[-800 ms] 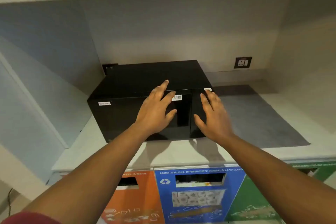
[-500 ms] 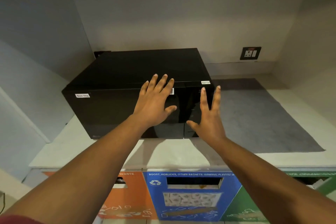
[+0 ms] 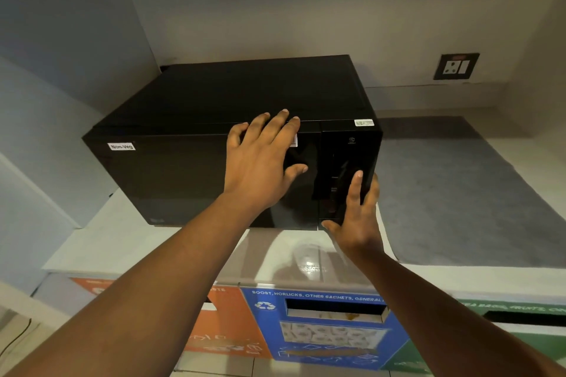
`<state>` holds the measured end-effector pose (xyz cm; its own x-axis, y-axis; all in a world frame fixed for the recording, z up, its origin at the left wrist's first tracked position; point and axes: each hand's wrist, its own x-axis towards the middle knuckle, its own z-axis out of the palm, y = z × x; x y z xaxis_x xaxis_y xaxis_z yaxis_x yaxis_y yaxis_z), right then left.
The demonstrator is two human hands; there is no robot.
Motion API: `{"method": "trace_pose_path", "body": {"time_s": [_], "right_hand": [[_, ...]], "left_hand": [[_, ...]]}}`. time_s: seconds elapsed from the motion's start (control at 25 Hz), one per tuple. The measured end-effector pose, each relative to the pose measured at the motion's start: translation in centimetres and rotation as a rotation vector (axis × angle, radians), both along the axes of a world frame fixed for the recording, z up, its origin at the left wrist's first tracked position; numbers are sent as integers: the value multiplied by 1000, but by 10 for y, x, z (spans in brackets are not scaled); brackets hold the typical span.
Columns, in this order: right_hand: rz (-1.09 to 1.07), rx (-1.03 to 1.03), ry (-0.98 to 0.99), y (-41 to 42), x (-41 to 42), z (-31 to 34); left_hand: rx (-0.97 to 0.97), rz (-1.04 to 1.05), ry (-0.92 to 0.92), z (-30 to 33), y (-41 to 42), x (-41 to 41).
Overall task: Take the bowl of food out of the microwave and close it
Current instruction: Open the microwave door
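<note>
A black microwave stands on a pale counter, its door closed and a "Non-Veg" label at the door's upper left. My left hand lies flat on the door near its top right edge, fingers spread. My right hand rests against the control panel at the microwave's lower right front corner, fingers extended. No bowl is visible; the dark door hides the inside.
A grey mat covers the counter to the right of the microwave. A wall socket sits on the back wall. Below the counter edge are orange, blue and green waste bin fronts.
The view has moved closer to the microwave. My left hand slid up to the door's top edge, and my right hand came to the panel's lower right corner.
</note>
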<state>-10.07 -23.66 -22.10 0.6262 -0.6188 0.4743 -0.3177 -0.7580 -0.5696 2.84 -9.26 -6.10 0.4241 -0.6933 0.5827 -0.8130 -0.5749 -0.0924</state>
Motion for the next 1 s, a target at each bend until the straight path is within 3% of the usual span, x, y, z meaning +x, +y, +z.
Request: {"method": "trace_pose_path", "body": {"time_s": [0.2, 0.44, 0.68, 0.88, 1.0], "right_hand": [[7, -115, -100, -5, 0, -15], [-86, -197, -81, -7, 4, -19], [-137, -18, 66, 5, 10, -3], [-97, -79, 114, 14, -13, 16], [-118, -172, 45, 18, -17, 52]], "left_hand": [[-43, -24, 23, -3, 0, 0], [-53, -39, 42, -1, 2, -4], [-38, -79, 43, -2, 19, -12], [-200, -180, 201, 10, 40, -26], [-228, -145, 338, 28, 55, -33]]}}
